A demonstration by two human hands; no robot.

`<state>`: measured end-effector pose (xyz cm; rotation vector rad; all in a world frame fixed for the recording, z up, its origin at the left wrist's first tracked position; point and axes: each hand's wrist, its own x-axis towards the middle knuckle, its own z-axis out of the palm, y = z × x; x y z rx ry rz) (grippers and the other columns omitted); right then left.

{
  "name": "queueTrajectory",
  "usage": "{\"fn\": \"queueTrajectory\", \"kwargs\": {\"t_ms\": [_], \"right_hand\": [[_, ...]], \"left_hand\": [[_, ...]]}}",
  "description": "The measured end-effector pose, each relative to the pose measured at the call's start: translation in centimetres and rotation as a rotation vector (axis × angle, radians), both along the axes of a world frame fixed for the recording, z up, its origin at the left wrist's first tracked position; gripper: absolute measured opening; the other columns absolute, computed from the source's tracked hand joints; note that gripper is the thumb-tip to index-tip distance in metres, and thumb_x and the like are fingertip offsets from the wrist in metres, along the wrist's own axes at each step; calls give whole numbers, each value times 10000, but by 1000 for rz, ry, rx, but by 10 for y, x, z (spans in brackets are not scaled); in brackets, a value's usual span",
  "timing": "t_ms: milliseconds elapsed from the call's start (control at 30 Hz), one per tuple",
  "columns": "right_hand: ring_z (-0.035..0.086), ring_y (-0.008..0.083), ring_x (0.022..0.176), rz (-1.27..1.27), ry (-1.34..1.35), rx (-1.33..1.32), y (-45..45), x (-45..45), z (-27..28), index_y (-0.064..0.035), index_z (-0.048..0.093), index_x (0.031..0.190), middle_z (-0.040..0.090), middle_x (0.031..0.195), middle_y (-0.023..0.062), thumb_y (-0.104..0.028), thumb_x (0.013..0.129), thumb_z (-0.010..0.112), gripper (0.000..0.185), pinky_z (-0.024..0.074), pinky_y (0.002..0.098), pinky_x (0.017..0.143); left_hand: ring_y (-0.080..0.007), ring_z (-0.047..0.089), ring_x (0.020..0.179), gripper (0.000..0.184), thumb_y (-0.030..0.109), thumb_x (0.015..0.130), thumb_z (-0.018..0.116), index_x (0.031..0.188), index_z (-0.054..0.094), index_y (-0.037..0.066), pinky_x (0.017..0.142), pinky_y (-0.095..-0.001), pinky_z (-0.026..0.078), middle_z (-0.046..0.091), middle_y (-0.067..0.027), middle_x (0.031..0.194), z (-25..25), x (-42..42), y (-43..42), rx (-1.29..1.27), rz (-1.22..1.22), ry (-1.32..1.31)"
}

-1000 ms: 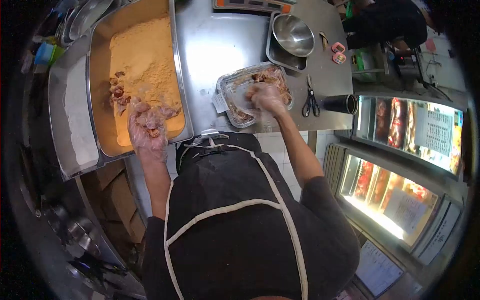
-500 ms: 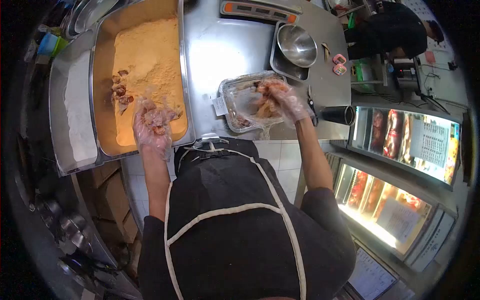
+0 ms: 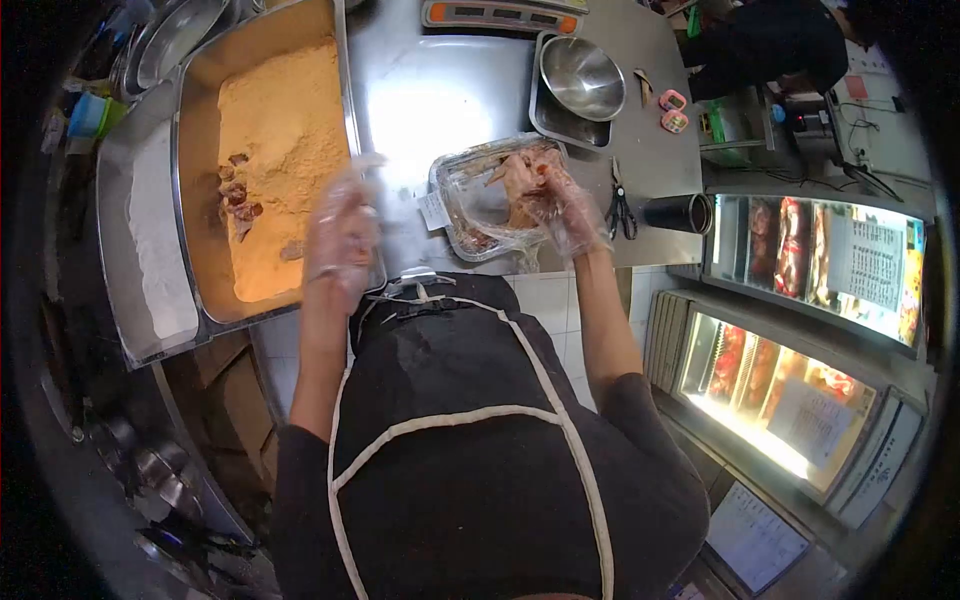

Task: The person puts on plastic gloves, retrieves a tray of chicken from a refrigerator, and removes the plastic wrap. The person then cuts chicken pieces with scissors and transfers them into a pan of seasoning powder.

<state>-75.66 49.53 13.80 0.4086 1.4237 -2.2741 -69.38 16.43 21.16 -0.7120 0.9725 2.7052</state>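
My left hand (image 3: 343, 235), in a clear plastic glove, is over the right rim of the deep metal tray (image 3: 357, 120) of orange powder (image 3: 275, 130); motion smears it, and what it holds is unclear. Dark meat pieces (image 3: 238, 205) lie on the powder's left side. My right hand (image 3: 565, 205), also gloved, has its fingers wrapped round pieces of raw meat (image 3: 530, 180) above the right part of a clear plastic container (image 3: 450, 180). Plastic film and more meat are in that container, which has a white label (image 3: 432, 210) at its left edge.
A tray of white powder (image 3: 155, 230) adjoins at the left. Behind are a scale (image 3: 500, 16) and a metal bowl (image 3: 582, 80) on a tray. Scissors (image 3: 621, 205), a black cup (image 3: 680, 212) and two pink timers (image 3: 673, 110) are at the right. Another person (image 3: 770, 50) is at the upper right.
My left hand has moved right from over the orange powder to the tray's rim. My right hand has closed on meat and lifted it above the container, then shifted slightly left.
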Motion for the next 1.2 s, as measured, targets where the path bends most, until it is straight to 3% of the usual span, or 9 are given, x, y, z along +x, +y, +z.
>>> {"fn": "queueTrajectory", "kwargs": {"t_ms": [200,533,600,667,733,833,1000,1100,1200], "right_hand": [[648,165,881,-6,19,5,-49,28,39,-25,506,1200,637,989,68,-151,907,659,353,566,294,778],[585,146,970,24,245,323,-31,62,-4,18,461,1236,589,1136,115,-163,868,713,481,510,271,806],[588,120,921,27,286,412,-35,66,2,17,484,1212,615,1075,86,-172,865,721,461,504,255,761],[591,114,902,19,260,337,-33,71,4,16,490,1206,626,1045,73,-178,865,723,456,505,251,755],[595,108,882,19,238,269,-24,69,6,16,496,1199,637,1015,59,-185,865,725,452,505,247,749],[597,108,850,-46,179,236,-18,69,10,20,499,1190,642,982,47,-178,857,728,450,503,242,743],[596,134,818,-84,419,697,-23,54,39,-11,549,1141,636,898,47,-161,850,716,367,503,294,748],[601,156,821,-103,386,798,-42,49,54,-23,567,1122,634,859,58,-195,867,704,337,497,309,753],[594,153,812,-22,382,768,-41,38,63,-8,593,1068,632,853,61,-233,884,689,307,491,303,736]], "left_hand": [[-47,534,546,340,302,884,675,1102,653,43,441,-199,460,683,-48,902,-30,-36,99,-590,-777,226],[-144,635,756,288,273,945,609,1074,651,19,622,-257,535,677,-78,926,-65,-32,127,-280,-820,-85],[-207,644,863,289,244,973,551,1114,630,5,737,-332,546,663,-112,996,-91,-33,139,-1849,-995,991],[-253,641,922,304,240,974,533,1155,592,3,812,-380,536,649,-136,1023,-99,-29,127,-1721,-636,1223],[-229,635,945,356,286,931,609,1163,566,20,816,-361,534,648,-116,1028,-61,-31,122,-862,-867,806],[-188,624,950,440,316,878,686,1193,544,43,811,-332,527,646,-91,1041,-38,-20,117,-520,-857,440],[-135,611,838,370,259,869,697,1154,577,56,738,-300,513,653,-57,963,-13,-13,136,-694,-781,504],[-136,591,787,285,258,879,677,1034,620,26,691,-320,498,651,-50,873,-12,-18,136,-843,-1142,210],[-172,574,730,243,230,885,651,980,639,6,660,-349,482,642,-66,804,-51,-16,131,-1098,-1221,633]]}}
